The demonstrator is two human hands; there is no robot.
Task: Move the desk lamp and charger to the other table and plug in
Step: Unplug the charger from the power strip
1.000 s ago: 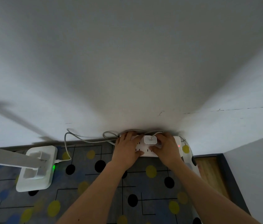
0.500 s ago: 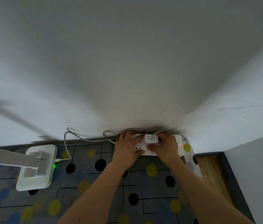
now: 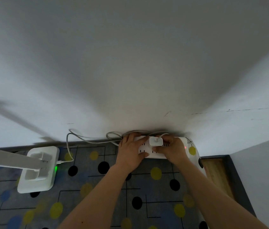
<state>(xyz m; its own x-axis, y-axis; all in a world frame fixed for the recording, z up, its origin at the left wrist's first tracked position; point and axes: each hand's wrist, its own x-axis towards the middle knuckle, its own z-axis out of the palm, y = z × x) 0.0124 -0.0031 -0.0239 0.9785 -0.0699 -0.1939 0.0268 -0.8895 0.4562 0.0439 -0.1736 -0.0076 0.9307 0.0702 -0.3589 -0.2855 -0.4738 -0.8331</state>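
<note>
A white power strip (image 3: 181, 142) lies against the wall at the back of the table, its red light lit. A white charger (image 3: 156, 141) sits on the strip, and my right hand (image 3: 171, 148) pinches it from the right side. My left hand (image 3: 130, 150) lies flat on the left end of the strip, thumb along its front edge. The white desk lamp (image 3: 38, 169) stands at the left with a green light on its base. A white cable (image 3: 69, 146) runs from the lamp base along the wall to the strip.
The table wears a grey cloth (image 3: 97, 195) with black, yellow and blue dots. White walls close the back and the right side. A strip of wooden floor (image 3: 216, 172) shows past the table's right edge.
Both hands stay on the strip. My right hand has shifted slightly left and closed more tightly around the charger.
</note>
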